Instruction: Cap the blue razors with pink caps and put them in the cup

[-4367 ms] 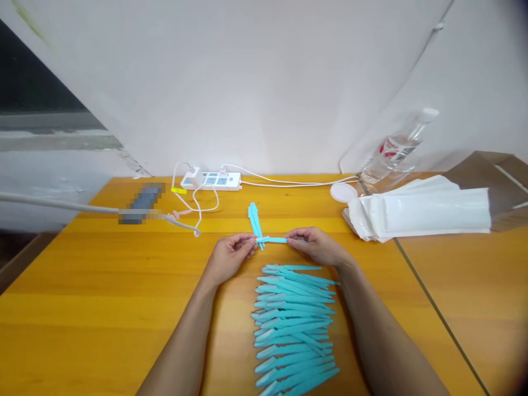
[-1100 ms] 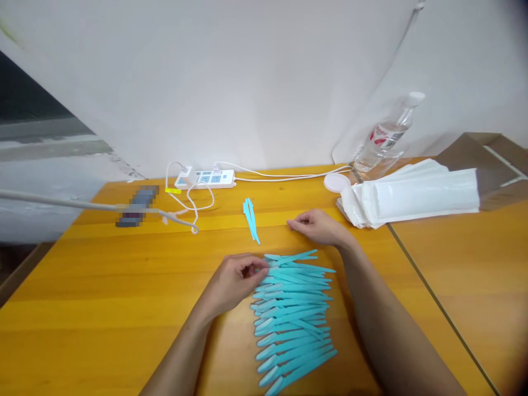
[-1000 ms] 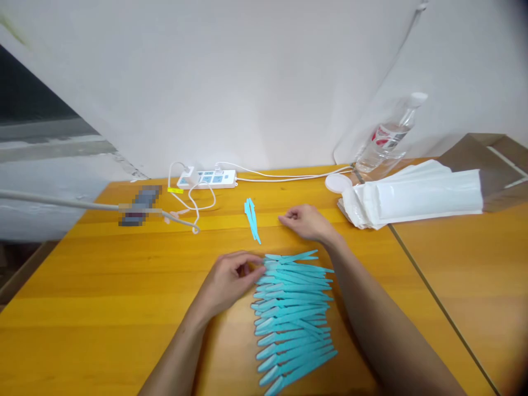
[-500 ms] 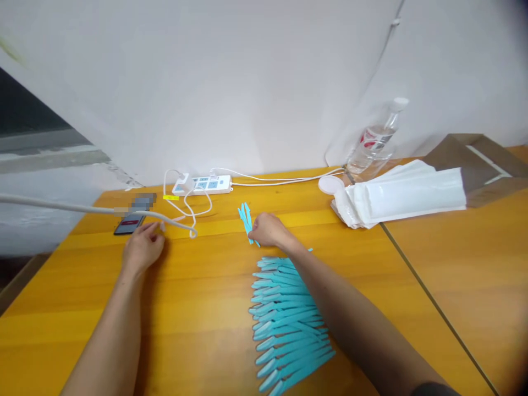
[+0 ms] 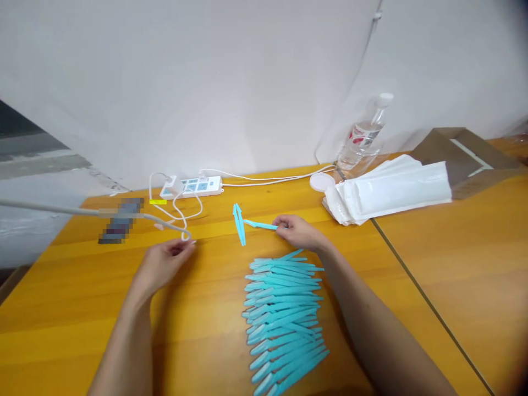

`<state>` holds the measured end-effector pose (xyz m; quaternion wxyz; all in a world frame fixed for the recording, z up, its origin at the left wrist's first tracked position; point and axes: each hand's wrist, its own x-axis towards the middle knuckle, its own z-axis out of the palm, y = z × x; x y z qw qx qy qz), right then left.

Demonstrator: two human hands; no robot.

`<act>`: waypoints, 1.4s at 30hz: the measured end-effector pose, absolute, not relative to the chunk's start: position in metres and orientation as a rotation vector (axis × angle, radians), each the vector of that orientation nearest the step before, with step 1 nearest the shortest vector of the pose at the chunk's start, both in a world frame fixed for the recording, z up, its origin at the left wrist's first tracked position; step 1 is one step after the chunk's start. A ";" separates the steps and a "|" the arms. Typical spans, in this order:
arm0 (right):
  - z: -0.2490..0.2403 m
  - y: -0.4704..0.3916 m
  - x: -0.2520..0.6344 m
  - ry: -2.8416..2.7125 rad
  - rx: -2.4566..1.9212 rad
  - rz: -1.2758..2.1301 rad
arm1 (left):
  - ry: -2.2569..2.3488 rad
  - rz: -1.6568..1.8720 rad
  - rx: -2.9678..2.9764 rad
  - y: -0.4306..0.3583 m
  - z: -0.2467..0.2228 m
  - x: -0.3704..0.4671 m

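My right hand (image 5: 299, 231) pinches one teal eyebrow razor (image 5: 262, 225) by its handle end, the blade end pointing left. Just left of it, a couple of matching razors (image 5: 238, 224) lie close together on the table, pointing away from me. My left hand (image 5: 168, 264) is by the looped end of a grey-white cord (image 5: 186, 235), fingers loosely curved with a gap at the thumb and nothing visible in them. Below my right hand, a long row of overlapping teal eyebrow razors (image 5: 284, 319) lies with blade ends to the left.
A white power strip (image 5: 210, 186) with plugs and cables sits against the wall. A blurred phone (image 5: 120, 221) lies at left behind the cord. At right are white padded packets (image 5: 400, 192), a round white lid (image 5: 322, 182), a clear bottle (image 5: 363, 135) and an open cardboard box (image 5: 449, 159).
My right hand has moved right with one razor, now turned sideways and apart from the others. My left hand has moved right from beside the phone, its fingers less curled.
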<state>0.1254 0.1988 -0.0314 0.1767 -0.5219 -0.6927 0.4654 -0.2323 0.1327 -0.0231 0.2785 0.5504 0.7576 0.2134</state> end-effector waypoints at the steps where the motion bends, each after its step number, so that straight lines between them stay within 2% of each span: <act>1: -0.031 0.198 0.129 -1.945 -1.453 1.337 | 1.872 0.694 1.388 0.131 -0.023 -0.210; 5: -0.030 0.194 0.133 -1.988 -1.383 1.387 | 1.406 1.043 1.064 0.141 -0.029 -0.144; 10: -0.032 0.193 0.135 -2.174 -1.297 1.389 | 1.261 1.313 0.830 0.149 -0.049 -0.128; 23: -0.036 0.194 0.132 -2.010 -1.191 1.587 | 1.252 1.320 0.897 0.150 -0.063 -0.135; 42: -0.032 0.195 0.133 -2.093 -1.157 1.712 | 1.336 1.125 1.091 0.140 -0.051 -0.115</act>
